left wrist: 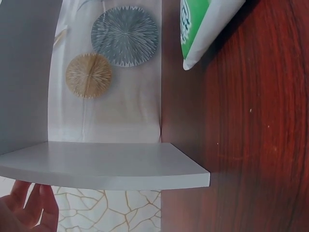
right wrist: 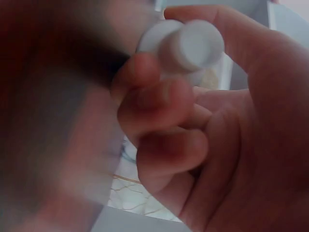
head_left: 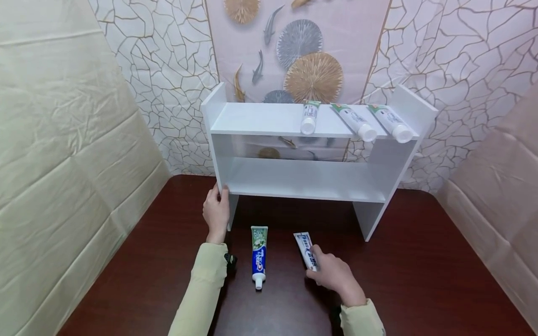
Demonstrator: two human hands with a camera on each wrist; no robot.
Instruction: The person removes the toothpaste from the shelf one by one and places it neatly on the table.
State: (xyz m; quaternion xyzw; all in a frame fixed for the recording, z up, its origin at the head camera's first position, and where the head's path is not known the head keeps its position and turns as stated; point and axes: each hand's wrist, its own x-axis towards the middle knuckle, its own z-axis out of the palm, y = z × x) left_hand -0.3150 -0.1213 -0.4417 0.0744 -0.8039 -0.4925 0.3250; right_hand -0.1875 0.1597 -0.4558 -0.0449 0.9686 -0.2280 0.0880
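My left hand (head_left: 216,214) grips the front edge of the white two-tier shelf (head_left: 269,119) by its left side panel, just below the middle board. Its fingers lie against the outer face of the side panel (left wrist: 106,166) in the left wrist view; the thumb is out of that view. A white and blue toothpaste tube (head_left: 303,245) is held by my right hand (head_left: 334,273), low over the table. Curled fingers wrap round its white cap end (right wrist: 199,46) in the right wrist view. Between the hands lies a green and blue toothpaste tube (head_left: 259,254), cap towards me.
On the top board lie three white and green toothpaste tubes, a left one (head_left: 310,116), a middle one (head_left: 355,122) and a right one (head_left: 392,123), caps forward. The dark red-brown table (head_left: 138,261) is bordered by beige cloth (head_left: 75,154) at both sides and patterned cloth behind.
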